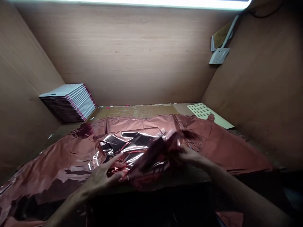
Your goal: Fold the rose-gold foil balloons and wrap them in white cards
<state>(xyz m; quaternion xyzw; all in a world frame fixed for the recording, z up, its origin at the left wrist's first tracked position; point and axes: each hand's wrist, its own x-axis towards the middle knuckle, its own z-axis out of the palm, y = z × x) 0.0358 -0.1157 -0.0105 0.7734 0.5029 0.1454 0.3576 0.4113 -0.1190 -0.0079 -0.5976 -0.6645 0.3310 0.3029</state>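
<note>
A large sheet of shiny reddish-pink foil film (pixel 78 151) spreads over the worktop. In the middle lies a bundle wrapped in the same crinkled film (pixel 127 138); what is inside it is hidden. My left hand (pixel 101 175) comes in from the lower left, its thumb and fingers curled around the near left part of the bundle's film. From the right, my right hand (pixel 189 155) grips a raised, bunched fold of film (pixel 163 151), smeared by motion. Its fingertips are partly hidden behind the foil.
A stack of white pads or boxes with pink edges (pixel 75 101) stands at the back left. A pale sheet of printed labels (pixel 203 110) lies at the back right. Wooden walls (pixel 132 56) enclose the worktop. A white socket box (pixel 219 56) sits in the upper right corner.
</note>
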